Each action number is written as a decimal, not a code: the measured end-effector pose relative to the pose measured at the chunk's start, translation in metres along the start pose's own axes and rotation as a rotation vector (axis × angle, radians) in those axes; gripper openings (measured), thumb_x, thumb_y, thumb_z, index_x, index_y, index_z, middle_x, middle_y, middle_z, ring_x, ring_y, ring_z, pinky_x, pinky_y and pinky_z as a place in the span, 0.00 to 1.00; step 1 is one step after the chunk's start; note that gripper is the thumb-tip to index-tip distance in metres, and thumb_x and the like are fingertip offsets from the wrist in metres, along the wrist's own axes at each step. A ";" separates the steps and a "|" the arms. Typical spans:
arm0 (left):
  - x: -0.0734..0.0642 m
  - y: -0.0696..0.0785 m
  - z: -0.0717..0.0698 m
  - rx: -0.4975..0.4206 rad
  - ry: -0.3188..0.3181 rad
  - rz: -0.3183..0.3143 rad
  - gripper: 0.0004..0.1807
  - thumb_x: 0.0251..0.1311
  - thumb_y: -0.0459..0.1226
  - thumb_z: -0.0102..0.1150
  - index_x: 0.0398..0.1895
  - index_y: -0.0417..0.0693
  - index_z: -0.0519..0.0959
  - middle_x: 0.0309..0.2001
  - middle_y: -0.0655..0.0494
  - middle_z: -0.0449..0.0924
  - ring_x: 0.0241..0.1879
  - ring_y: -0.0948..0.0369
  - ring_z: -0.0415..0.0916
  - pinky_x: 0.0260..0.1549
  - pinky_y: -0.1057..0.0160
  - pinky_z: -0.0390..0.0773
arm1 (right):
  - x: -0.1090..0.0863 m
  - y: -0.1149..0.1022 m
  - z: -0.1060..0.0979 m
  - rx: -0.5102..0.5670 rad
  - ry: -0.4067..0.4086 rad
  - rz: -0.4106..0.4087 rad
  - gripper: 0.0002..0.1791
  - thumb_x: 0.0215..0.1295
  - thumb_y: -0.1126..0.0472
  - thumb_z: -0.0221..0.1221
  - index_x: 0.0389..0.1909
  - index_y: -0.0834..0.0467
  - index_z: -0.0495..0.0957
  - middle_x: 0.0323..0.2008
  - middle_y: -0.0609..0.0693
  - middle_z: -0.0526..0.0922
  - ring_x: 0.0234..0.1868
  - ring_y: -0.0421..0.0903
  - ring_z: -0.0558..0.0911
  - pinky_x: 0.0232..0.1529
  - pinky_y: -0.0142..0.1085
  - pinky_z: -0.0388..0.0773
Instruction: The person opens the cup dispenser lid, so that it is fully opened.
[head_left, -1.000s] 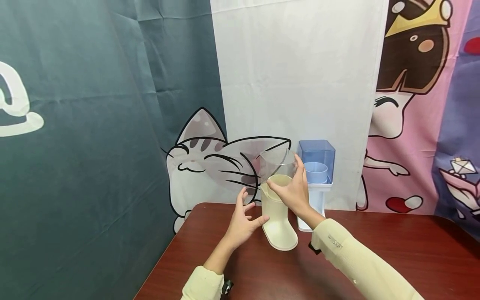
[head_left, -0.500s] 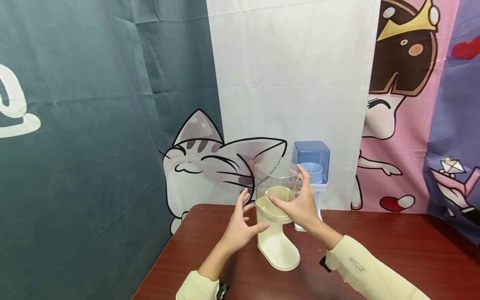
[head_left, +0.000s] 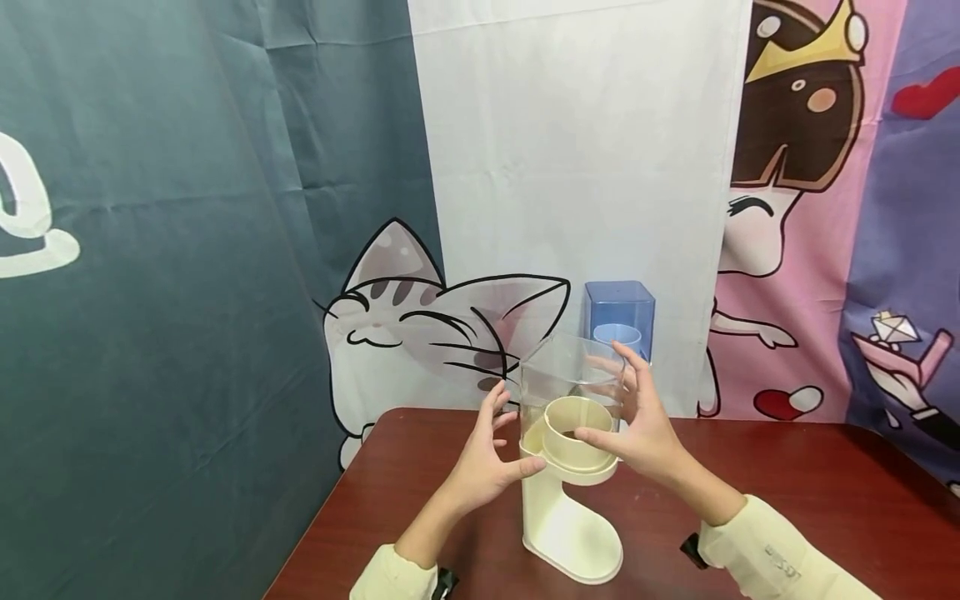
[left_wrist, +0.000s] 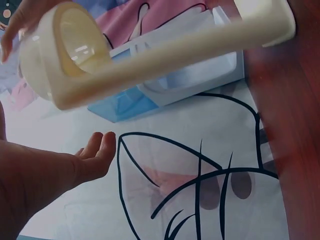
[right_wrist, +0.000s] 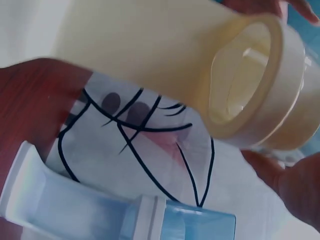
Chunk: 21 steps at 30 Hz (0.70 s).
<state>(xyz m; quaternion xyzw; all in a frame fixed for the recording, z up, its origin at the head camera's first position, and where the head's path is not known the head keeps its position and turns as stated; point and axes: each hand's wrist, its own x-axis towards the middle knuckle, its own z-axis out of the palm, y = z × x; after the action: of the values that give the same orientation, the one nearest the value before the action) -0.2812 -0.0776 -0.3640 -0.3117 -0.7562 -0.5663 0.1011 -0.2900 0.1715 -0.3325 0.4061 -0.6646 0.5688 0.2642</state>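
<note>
Lately, the cream dispenser (head_left: 564, 454) has come nearer to the person and sits lower in the head view than it did a second ago, leaving more room between it and the blue dispenser (head_left: 619, 308) behind. For the handling, that probably means both hands can now work on it more easily. The right hand (head_left: 648, 433) has kept its grip on the side of the clear top (head_left: 566, 367), thumb in front and fingers behind. The left hand (head_left: 480, 471) is holding nothing firmly: its fingers are spread beside the dispenser's other side, and whether the thumb touches cannot be told. The cream dispenser is upright over the bench (head_left: 405, 467), between the two hands; whether its foot rests on the wood or is slightly raised is unclear.
</note>
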 end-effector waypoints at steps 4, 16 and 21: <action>0.000 0.001 0.003 -0.003 -0.029 0.013 0.60 0.49 0.52 0.75 0.79 0.58 0.44 0.75 0.50 0.53 0.69 0.53 0.63 0.57 0.46 0.68 | -0.001 -0.003 -0.013 0.148 -0.116 -0.050 0.63 0.41 0.85 0.67 0.75 0.64 0.39 0.67 0.66 0.64 0.60 0.50 0.78 0.51 0.43 0.79; -0.009 0.009 0.017 0.022 -0.182 0.002 0.60 0.51 0.42 0.74 0.79 0.58 0.41 0.75 0.54 0.53 0.69 0.55 0.62 0.58 0.54 0.69 | -0.003 0.000 -0.032 0.444 -0.291 -0.171 0.57 0.52 0.75 0.64 0.73 0.73 0.32 0.68 0.69 0.63 0.63 0.60 0.75 0.60 0.48 0.73; -0.008 0.002 0.024 0.006 -0.232 0.030 0.58 0.53 0.45 0.72 0.79 0.52 0.42 0.75 0.53 0.53 0.70 0.56 0.61 0.59 0.55 0.69 | -0.003 0.002 -0.037 0.489 -0.338 -0.167 0.55 0.56 0.72 0.62 0.74 0.70 0.33 0.69 0.70 0.61 0.64 0.60 0.74 0.61 0.47 0.72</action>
<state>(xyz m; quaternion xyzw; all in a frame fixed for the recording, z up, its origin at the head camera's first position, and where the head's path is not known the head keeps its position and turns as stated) -0.2690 -0.0581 -0.3746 -0.3861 -0.7599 -0.5224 0.0223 -0.2938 0.2077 -0.3280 0.5996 -0.5070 0.6127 0.0901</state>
